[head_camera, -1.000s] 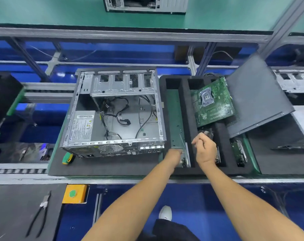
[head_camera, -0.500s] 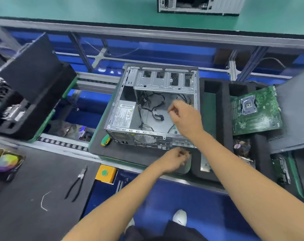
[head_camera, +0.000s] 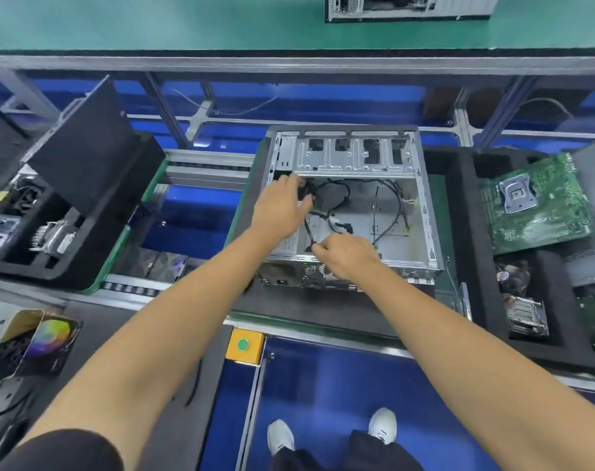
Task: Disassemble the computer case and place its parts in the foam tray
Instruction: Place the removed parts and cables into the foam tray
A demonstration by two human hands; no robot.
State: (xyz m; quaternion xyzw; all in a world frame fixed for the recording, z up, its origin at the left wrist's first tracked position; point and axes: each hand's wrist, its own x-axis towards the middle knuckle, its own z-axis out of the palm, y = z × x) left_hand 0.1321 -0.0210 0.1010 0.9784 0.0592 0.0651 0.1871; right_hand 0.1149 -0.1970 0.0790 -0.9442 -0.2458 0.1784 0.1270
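Note:
The open metal computer case (head_camera: 354,159) lies on its side on a dark mat, with loose black cables (head_camera: 337,195) inside. My left hand (head_camera: 281,210) reaches into the case's left part over the power supply, and its fingers and thumb close on the black cable bundle near the drive bay. At the case's near wall, my right hand (head_camera: 345,256) is curled and pinches a black cable. Right of the case stands the black foam tray (head_camera: 459,215). It holds a green motherboard (head_camera: 540,205) and a metal cooler (head_camera: 525,314).
A second foam tray (head_camera: 85,205) with parts sits at the left. A yellow button box (head_camera: 245,346) is on the bench edge in front of the case. An open box (head_camera: 34,338) stands at lower left. Another case (head_camera: 408,6) rests on the far green shelf.
Both hands left the foam tray and moved left into the case. My left hand rose from the case's front edge to the cables inside. My right hand dropped to the near wall.

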